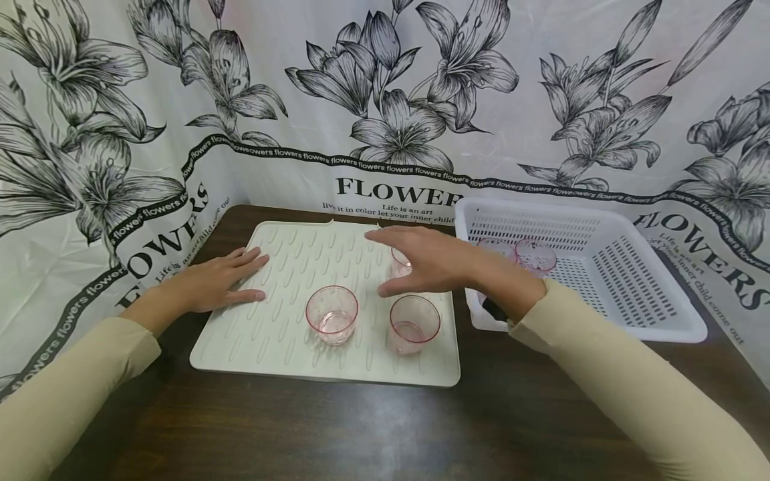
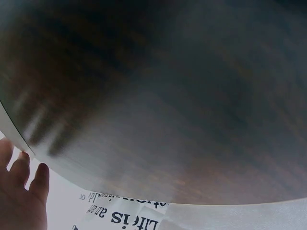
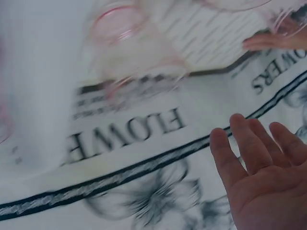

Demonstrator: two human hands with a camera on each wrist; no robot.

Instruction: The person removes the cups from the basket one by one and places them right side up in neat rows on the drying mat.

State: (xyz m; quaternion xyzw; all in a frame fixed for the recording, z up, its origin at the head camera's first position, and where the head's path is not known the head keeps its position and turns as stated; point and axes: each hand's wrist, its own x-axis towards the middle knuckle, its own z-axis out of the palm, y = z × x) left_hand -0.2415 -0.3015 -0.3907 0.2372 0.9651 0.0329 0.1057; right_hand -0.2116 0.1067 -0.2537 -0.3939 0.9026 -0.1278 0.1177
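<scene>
My left hand [image 1: 222, 279] rests with fingers spread on the left edge of a cream ribbed drying mat [image 1: 289, 267]. Over the mat's right side, my right hand [image 1: 430, 257] is held with its fingers straight and thumb apart, gripping nothing. Partly hidden behind it stands a clear pink-rimmed glass [image 1: 398, 267], also seen blurred as a glass [image 3: 144, 57] in the right wrist view. Two similar glasses stand upright nearer the front: a left glass [image 1: 333, 319] and a right glass [image 1: 414, 326]. The left wrist view catches the left fingers [image 2: 19, 172] at the mat's edge.
Right of the mat, a white slotted plastic basket [image 1: 668, 287] contains pink-rimmed glasses [image 1: 537, 257], partly covered by the right forearm. A dark wooden table [image 1: 301, 427] lies underneath. White flower-printed cloth [image 1: 397, 113] encloses the back and sides.
</scene>
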